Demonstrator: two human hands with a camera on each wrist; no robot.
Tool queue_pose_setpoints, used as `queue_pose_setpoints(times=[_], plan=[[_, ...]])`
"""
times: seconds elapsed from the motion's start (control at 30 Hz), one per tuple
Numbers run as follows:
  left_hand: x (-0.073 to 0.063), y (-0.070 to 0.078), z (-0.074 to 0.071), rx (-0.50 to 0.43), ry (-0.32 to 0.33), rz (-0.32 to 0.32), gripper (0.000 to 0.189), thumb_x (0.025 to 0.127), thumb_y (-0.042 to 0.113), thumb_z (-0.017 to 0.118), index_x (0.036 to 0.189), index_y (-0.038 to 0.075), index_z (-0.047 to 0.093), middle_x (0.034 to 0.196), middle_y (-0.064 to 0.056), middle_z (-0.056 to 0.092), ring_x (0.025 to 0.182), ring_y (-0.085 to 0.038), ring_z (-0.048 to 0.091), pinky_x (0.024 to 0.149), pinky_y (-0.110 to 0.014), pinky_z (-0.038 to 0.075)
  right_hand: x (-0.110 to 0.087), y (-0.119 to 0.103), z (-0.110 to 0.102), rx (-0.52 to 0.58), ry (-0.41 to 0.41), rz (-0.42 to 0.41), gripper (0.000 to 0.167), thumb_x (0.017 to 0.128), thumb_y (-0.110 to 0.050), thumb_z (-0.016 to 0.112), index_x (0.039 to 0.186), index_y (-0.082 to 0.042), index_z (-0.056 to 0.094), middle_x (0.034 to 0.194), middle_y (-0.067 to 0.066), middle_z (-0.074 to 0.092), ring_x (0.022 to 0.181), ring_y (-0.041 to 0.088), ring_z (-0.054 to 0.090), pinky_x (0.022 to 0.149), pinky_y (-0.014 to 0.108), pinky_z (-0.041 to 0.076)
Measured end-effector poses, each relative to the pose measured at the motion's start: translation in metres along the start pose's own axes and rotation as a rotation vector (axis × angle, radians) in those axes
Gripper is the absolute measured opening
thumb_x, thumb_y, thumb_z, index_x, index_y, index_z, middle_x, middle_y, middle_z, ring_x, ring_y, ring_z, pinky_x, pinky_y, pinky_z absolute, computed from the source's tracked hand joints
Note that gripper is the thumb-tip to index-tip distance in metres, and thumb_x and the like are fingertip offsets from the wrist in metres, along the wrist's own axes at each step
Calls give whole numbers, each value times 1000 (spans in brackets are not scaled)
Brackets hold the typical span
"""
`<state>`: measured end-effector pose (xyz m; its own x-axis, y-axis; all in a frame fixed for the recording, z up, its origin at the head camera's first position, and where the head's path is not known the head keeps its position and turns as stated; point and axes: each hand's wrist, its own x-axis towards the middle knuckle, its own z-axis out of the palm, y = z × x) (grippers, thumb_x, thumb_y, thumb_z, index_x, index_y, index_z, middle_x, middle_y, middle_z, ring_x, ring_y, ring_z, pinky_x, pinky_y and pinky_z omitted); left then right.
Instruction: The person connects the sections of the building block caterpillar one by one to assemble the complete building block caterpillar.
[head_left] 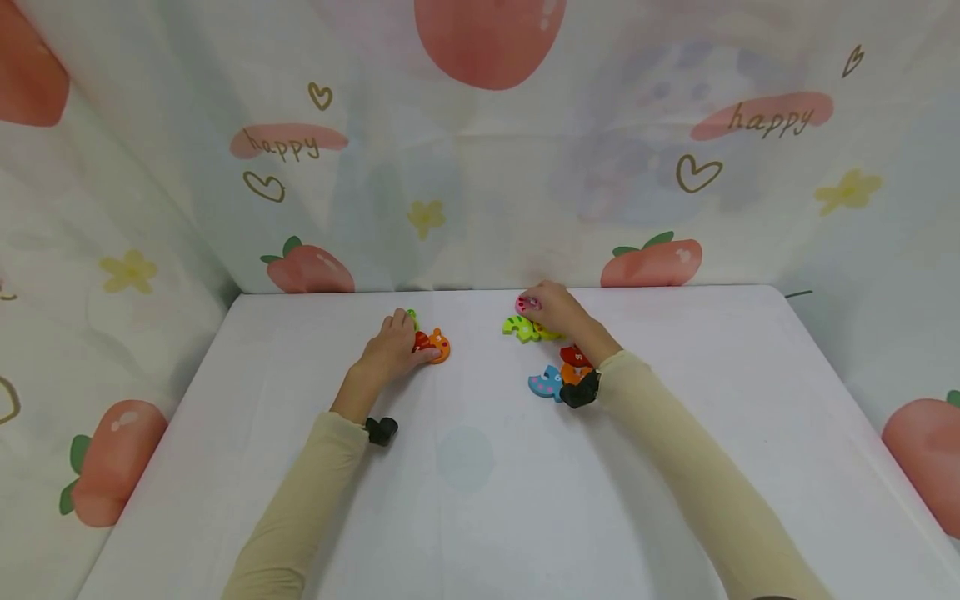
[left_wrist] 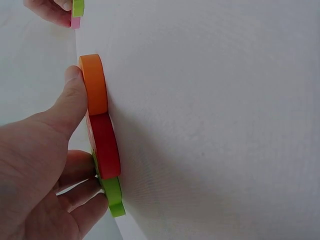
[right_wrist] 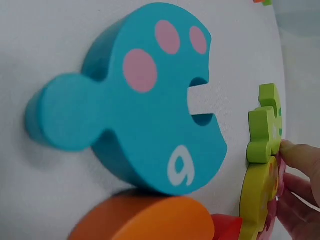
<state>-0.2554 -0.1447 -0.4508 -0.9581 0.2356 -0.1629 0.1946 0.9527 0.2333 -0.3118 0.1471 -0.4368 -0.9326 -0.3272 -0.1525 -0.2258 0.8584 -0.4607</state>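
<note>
Flat, thick puzzle pieces lie in two groups on the white table. My left hand [head_left: 388, 346] spans an orange piece [left_wrist: 95, 85], a red piece [left_wrist: 106, 145] and a green piece [left_wrist: 114, 195] set in a row, thumb against the orange one and fingers at the green one. Toward the back edge, my right hand [head_left: 555, 308] pinches a pink piece [head_left: 525, 305] beside a lime-green piece [right_wrist: 265, 130] and a yellow piece [right_wrist: 256, 195]. Nearer the wrist is a blue piece [right_wrist: 160, 120] with pink spots and a white numeral, touching an orange piece [right_wrist: 150, 217].
Another red piece [head_left: 574, 356] lies under the right wrist, partly covered by a black wrist camera [head_left: 581, 390]. The white tabletop [head_left: 465, 517] ends at a printed curtain [head_left: 480, 183] behind, with more curtain at both sides.
</note>
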Motion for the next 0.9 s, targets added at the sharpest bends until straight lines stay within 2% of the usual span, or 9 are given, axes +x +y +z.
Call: queue_pose_setpoints(times=[0.13, 0.33, 0.67, 0.8, 0.9], plan=[[1, 0, 0, -1, 2, 2, 82, 90, 51, 62, 140, -7, 32, 131, -18, 39, 116, -29, 41, 91, -42, 53, 1, -1, 2, -6, 21, 16, 41, 97, -20, 59, 134, -3, 56, 127, 20, 56, 113, 32, 50, 103, 44, 48], [1, 1, -2, 1, -1, 7, 84, 90, 52, 62, 141, -7, 32, 133, -18, 39, 117, -30, 41, 93, -43, 52, 4, -1, 5, 45, 17, 19, 40, 97, -19, 58, 135, -6, 57, 127, 20, 53, 113, 31, 49, 102, 43, 48], [-1, 0, -1, -13, -9, -1, 83, 90, 51, 62, 141, -6, 31, 134, -18, 39, 118, -29, 40, 95, -42, 52, 2, -1, 8, 77, -11, 12, 40, 98, -10, 55, 137, -9, 55, 140, 23, 45, 128, 38, 44, 107, 46, 45], [0, -1, 0, -13, -7, 11, 81, 90, 51, 62, 140, -6, 33, 132, -17, 39, 116, -28, 40, 93, -42, 52, 2, -2, 10, 56, 3, -29, 40, 96, -2, 53, 136, -6, 56, 145, 23, 45, 136, 40, 41, 112, 49, 39], [0, -3, 0, -12, -8, 23, 78, 90, 51, 63, 136, -6, 36, 129, -17, 40, 114, -28, 41, 91, -41, 52, 2, -2, 12, 56, 39, -34, 44, 94, 2, 53, 139, -3, 51, 146, 21, 46, 137, 38, 41, 114, 49, 35]])
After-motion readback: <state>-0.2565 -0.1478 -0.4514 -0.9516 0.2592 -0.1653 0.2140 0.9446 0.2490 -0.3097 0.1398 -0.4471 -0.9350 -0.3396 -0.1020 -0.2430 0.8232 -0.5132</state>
